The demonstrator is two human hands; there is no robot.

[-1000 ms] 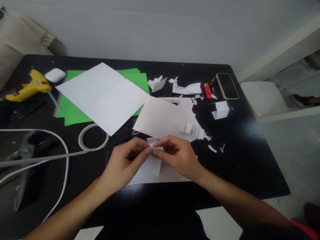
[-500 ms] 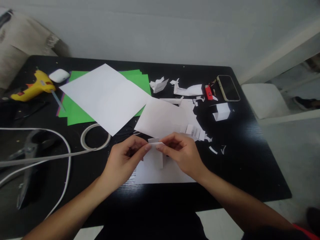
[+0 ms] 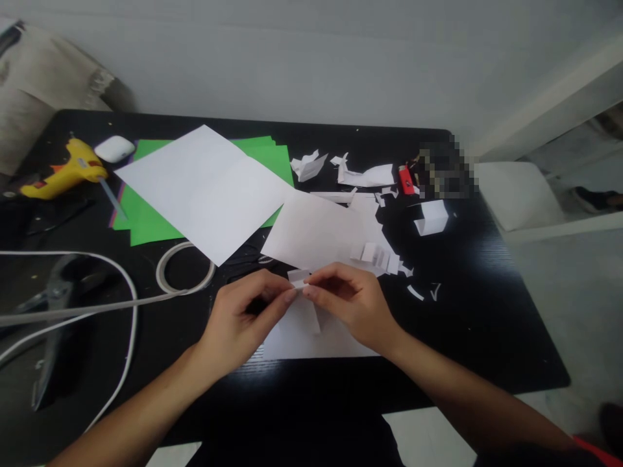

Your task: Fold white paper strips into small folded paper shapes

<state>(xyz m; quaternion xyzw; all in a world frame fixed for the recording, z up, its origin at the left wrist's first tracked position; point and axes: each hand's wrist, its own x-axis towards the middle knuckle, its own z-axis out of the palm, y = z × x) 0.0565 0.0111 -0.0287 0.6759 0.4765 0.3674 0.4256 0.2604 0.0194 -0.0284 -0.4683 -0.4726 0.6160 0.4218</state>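
Observation:
Between my two hands is a small folded white paper piece [image 3: 298,277], pinched near its upper edge. My left hand [image 3: 248,311] grips it from the left with thumb and forefinger, and my right hand [image 3: 355,305] pinches it from the right, the fingertips almost meeting. The piece's lower part hangs below the fingers, over a white sheet [image 3: 311,347] lying on the black table [image 3: 467,344]. Just beyond my hands lie another white sheet [image 3: 316,227] and a small pleated paper strip [image 3: 377,255].
A large white sheet [image 3: 209,194] rests on green sheets [image 3: 150,224]. Farther left are a yellow glue gun [image 3: 73,172], a white case [image 3: 115,148], a coiled white cable [image 3: 163,272] and dark pliers [image 3: 58,305]. Paper scraps [image 3: 365,175], a red lighter [image 3: 405,179] and a folded paper [image 3: 432,218] lie right.
My fingertips have drawn closer together along the paper's upper edge, and the held paper has tilted slightly. The things on the table stay where they were.

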